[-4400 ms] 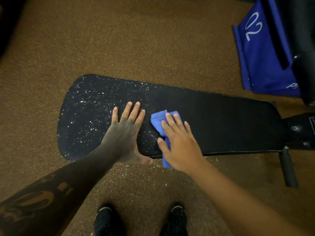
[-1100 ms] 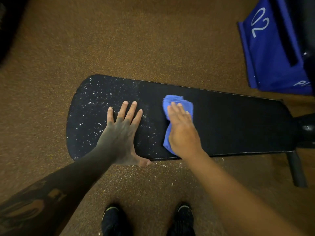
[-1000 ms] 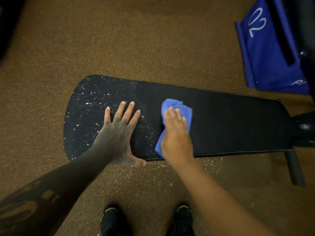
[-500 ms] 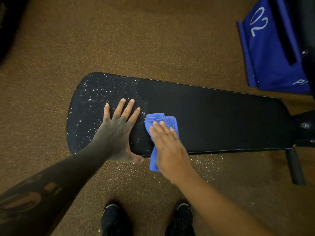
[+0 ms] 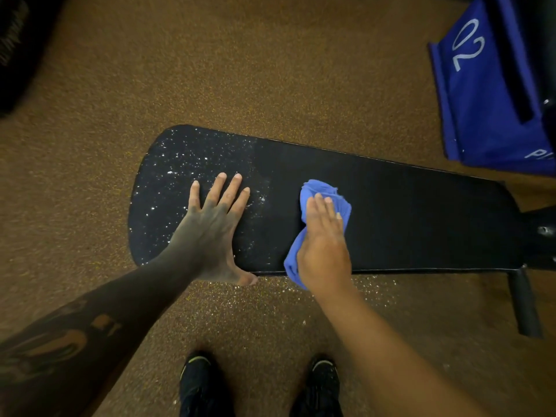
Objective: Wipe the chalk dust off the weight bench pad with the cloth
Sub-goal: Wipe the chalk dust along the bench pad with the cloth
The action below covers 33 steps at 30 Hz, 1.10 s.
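A long black weight bench pad [image 5: 406, 218] lies across the view. White chalk dust [image 5: 177, 167] speckles its rounded left end; the right part looks plain black. My left hand [image 5: 215, 224] rests flat on the dusty part, fingers spread, thumb over the near edge. My right hand [image 5: 323, 239] presses a crumpled blue cloth [image 5: 326, 191] onto the pad's middle, fingers laid over it. One end of the cloth hangs past the near edge.
Brown speckled floor surrounds the bench, with chalk grains [image 5: 367, 293] scattered below the near edge. A blue stand marked 02 [image 5: 481, 94] stands at the far right. The bench's black frame and leg [image 5: 525, 305] are at the right. My two dark shoes [image 5: 198, 383] are at the bottom.
My right hand has pushed the cloth right and away from me, from beside my left hand toward the pad's middle. The left hand has stayed flat on the dusty end.
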{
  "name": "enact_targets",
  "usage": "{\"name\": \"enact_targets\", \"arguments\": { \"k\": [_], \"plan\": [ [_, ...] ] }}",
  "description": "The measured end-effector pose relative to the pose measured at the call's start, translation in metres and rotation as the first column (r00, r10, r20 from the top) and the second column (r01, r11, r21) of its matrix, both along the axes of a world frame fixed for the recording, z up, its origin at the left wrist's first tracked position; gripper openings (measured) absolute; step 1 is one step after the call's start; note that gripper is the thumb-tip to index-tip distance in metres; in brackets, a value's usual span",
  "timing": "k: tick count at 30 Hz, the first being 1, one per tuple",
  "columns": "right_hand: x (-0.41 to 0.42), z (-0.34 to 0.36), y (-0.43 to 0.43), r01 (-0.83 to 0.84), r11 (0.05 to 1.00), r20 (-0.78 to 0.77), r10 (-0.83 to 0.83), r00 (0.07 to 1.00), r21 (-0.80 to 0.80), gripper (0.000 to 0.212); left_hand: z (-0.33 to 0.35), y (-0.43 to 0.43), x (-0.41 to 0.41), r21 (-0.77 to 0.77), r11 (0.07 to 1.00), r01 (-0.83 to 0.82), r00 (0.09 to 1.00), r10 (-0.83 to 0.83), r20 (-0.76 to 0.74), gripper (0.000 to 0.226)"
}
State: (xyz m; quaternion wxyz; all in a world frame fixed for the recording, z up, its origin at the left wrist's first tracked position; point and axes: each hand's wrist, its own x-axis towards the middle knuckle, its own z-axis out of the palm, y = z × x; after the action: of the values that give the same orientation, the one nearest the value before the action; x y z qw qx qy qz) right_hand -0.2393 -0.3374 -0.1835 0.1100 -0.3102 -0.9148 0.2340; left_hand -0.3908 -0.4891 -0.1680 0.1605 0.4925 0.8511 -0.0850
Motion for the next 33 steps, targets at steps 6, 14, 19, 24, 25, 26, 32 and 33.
{"name": "enact_targets", "arguments": {
  "k": [6,14,19,24,25,26,32,33],
  "plan": [
    [0.019,0.007,-0.038,-0.506,0.858,0.089,0.500,0.862,0.090,0.068,0.002,-0.006,0.000,0.016,1.000,-0.004,1.000,0.004,0.008,0.162],
    [-0.013,0.006,-0.031,-0.254,0.966,0.068,0.256,0.964,-0.045,0.061,0.001,-0.019,-0.005,0.051,0.999,0.006,1.000,-0.006,0.011,0.151],
    [-0.012,0.023,-0.011,-0.240,0.971,0.158,0.235,0.959,0.013,0.068,0.000,-0.027,-0.010,0.139,0.984,-0.112,0.992,0.119,-0.044,0.119],
    [-0.025,0.012,-0.026,-0.348,0.931,0.316,0.300,0.900,0.109,0.063,-0.005,-0.040,-0.014,0.113,0.979,-0.167,0.983,0.175,-0.055,0.122],
    [-0.034,0.009,-0.021,-0.330,0.938,0.301,0.286,0.910,0.107,0.061,-0.006,-0.043,-0.014,0.108,0.980,-0.170,0.984,0.175,-0.044,0.123],
    [-0.044,0.007,-0.013,-0.299,0.949,0.281,0.260,0.924,0.102,0.059,-0.006,-0.045,-0.015,0.100,0.981,-0.168,0.985,0.172,-0.031,0.124],
    [-0.098,0.008,0.011,-0.075,0.993,0.257,0.050,0.965,0.090,0.057,-0.008,-0.049,-0.017,0.088,0.983,-0.162,0.986,0.165,-0.027,0.107],
    [-0.098,0.009,0.002,-0.154,0.983,0.247,0.125,0.961,0.101,0.056,-0.008,-0.049,-0.016,0.086,0.983,-0.165,0.985,0.168,-0.028,0.103]
  ]
}}
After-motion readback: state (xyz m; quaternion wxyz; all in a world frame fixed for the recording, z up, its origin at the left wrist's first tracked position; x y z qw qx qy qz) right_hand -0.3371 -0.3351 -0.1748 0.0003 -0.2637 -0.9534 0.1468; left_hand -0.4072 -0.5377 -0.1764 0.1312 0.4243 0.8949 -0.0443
